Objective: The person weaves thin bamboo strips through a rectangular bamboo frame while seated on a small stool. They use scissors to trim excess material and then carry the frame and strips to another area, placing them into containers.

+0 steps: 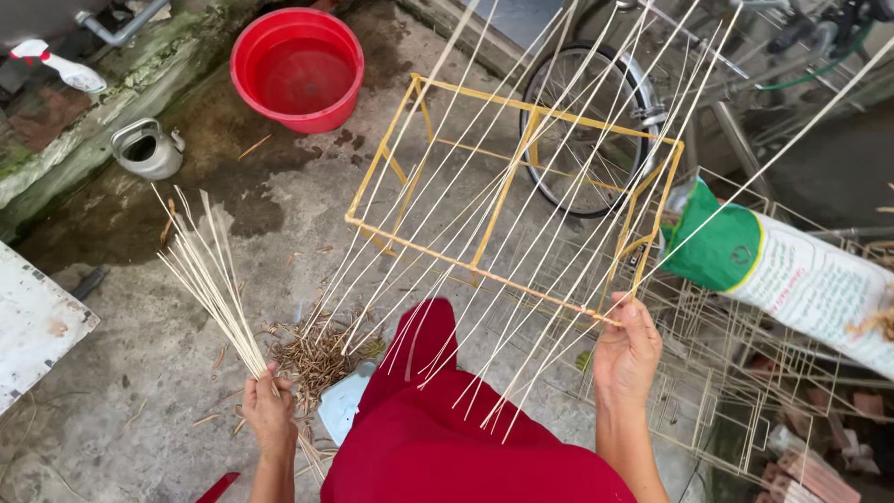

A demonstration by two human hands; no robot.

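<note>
My left hand point(268, 410) grips a fanned bundle of thin pale sticks point(207, 270) that point up and to the left over the concrete floor. My right hand point(627, 349) holds the near rail of a yellow rectangular frame point(510, 177), which is tilted up off the ground. Several long pale sticks point(521, 214) lie across the frame, running from my red-clothed lap point(447, 438) up toward the top right. A heap of brown trimmings point(317, 359) sits on the floor between my hands.
A red basin of water point(298, 67) and a metal kettle point(147, 149) stand at the back left. A bicycle wheel point(582, 130) is behind the frame. A green and white sack point(792, 275) and stacked wire frames point(726, 391) fill the right side.
</note>
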